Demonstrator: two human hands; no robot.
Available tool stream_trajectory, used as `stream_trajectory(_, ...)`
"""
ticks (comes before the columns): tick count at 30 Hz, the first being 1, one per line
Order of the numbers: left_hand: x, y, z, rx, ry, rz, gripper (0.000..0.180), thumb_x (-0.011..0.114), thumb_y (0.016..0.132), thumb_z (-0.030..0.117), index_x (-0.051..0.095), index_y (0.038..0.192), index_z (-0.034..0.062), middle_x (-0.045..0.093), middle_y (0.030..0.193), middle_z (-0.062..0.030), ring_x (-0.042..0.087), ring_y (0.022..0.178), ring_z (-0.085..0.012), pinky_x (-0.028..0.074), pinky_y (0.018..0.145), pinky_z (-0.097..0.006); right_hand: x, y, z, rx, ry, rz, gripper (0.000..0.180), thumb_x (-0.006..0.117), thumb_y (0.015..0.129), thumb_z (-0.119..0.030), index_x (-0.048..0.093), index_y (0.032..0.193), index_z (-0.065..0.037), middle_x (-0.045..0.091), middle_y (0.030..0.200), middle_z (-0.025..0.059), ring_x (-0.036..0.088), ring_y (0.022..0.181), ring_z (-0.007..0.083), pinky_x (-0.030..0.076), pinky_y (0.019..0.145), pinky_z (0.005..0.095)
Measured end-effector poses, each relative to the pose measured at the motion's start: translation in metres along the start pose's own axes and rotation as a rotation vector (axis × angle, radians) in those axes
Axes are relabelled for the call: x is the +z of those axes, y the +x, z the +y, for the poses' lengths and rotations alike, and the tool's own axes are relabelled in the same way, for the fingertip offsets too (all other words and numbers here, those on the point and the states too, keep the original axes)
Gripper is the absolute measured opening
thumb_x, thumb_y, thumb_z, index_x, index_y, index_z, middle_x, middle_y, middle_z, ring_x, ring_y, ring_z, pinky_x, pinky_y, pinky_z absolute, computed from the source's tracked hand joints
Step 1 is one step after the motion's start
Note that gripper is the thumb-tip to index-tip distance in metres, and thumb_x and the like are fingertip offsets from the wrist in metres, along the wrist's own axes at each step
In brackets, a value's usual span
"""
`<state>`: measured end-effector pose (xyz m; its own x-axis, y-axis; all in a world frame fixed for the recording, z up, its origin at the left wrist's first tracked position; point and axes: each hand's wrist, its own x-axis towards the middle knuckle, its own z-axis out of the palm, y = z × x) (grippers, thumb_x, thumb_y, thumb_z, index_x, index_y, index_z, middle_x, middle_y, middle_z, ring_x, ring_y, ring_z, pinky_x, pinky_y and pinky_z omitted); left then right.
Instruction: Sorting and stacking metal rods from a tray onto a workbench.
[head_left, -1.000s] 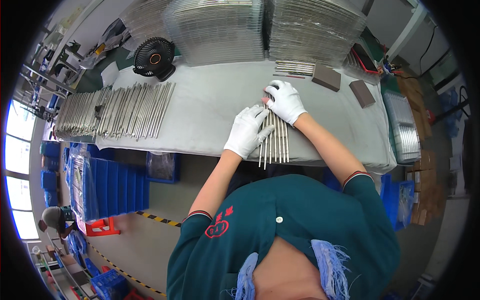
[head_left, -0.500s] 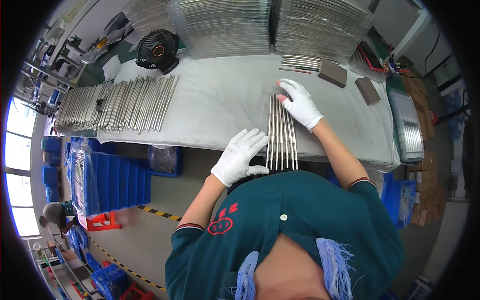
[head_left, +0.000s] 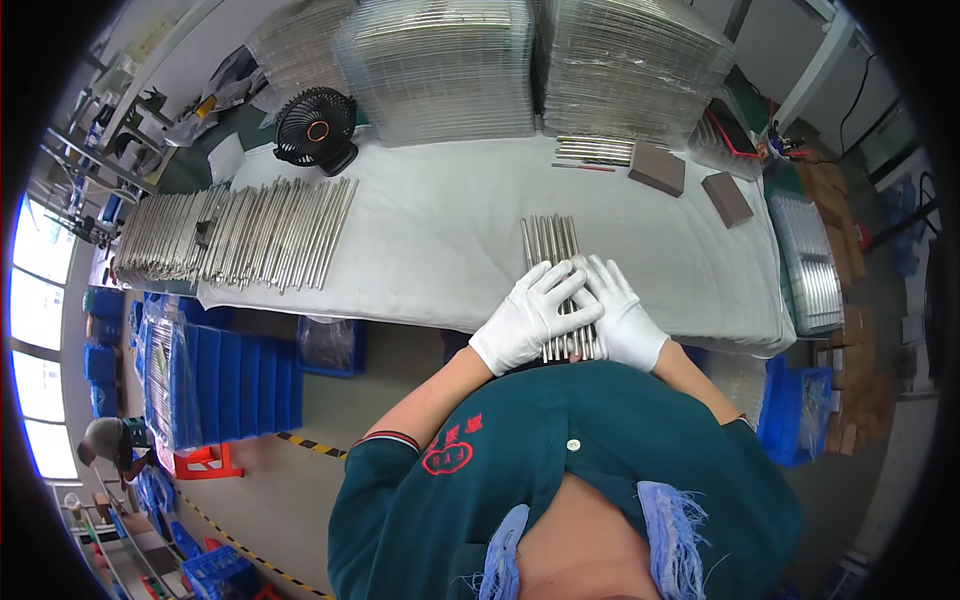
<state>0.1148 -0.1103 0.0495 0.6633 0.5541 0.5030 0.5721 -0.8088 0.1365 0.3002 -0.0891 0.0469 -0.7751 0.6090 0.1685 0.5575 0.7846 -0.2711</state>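
A small bundle of thin metal rods [head_left: 553, 262] is lying side by side near the front edge of the white-covered worktop [head_left: 430, 250], running away from the person. The left hand [head_left: 527, 315], in a white glove, is resting flat on the near part of the rods with its fingers spread. The right hand [head_left: 617, 315], also gloved in white, is lying flat just beside it, fingers spread and overlapping the left fingertips on the rods; neither hand is pinching anything. Further left on the worktop, a long row of similar rods [head_left: 235, 232] is lying well apart from the bundle. A black desk fan [head_left: 317, 130] is standing behind that row. 2 brown blocks [head_left: 690, 180] are sitting to the right, near tall stacks of wire racks [head_left: 530, 65] at the back.
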Motion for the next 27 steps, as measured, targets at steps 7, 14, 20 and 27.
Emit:
stream_trajectory(7,-0.045,0.069,-0.064,-0.215,-0.498,0.335,0.026,0.053,0.085,0.021,0.058,0.108,0.0113,0.057,0.107,-0.0124,0.052,0.103,-0.0268,0.038,0.091,-0.037,-0.043,0.095,0.046,0.038,1.054,0.239,0.062,0.049,0.077,-0.061,0.059,0.090,-0.002,0.060,0.082,0.0022,0.052,0.079,0.0124,0.043,0.069,0.0271)
stream_trajectory(14,-0.046,0.089,-0.111,-0.722,-1.265,0.288,0.027,0.056,0.086,0.020,0.057,0.109,0.0054,0.062,0.097,-0.0069,0.057,0.092,-0.0139,0.044,0.082,-0.028,0.026,0.141,0.069,0.276,1.272,0.096,0.056,0.063,0.075,-0.049,0.056,0.105,-0.002,0.061,0.093,0.0051,0.055,0.090,0.0139,0.044,0.080,0.0266)
stream_trajectory(20,-0.023,0.081,-0.087,-0.809,-1.214,0.478,0.017,0.064,0.081,0.015,0.054,0.088,0.0030,0.059,0.072,-0.0034,0.057,0.063,-0.0109,0.046,0.058,-0.024,0.046,0.135,0.052,0.250,0.997,0.096,0.053,0.070,0.069,-0.021,0.049,0.114,-0.003,0.057,0.105,0.0098,0.053,0.099,0.0199,0.041,0.087,0.0306)
stream_trajectory(27,-0.034,0.059,-0.038,-0.713,-1.158,0.407,0.015,0.061,0.083,0.014,0.050,0.080,0.0053,0.054,0.066,0.0001,0.051,0.058,-0.0069,0.043,0.056,-0.022,0.092,0.112,0.047,-0.145,0.825,0.224,0.064,0.068,0.068,-0.018,0.039,0.124,-0.006,0.046,0.121,0.0124,0.043,0.114,0.0247,0.034,0.096,0.0339)
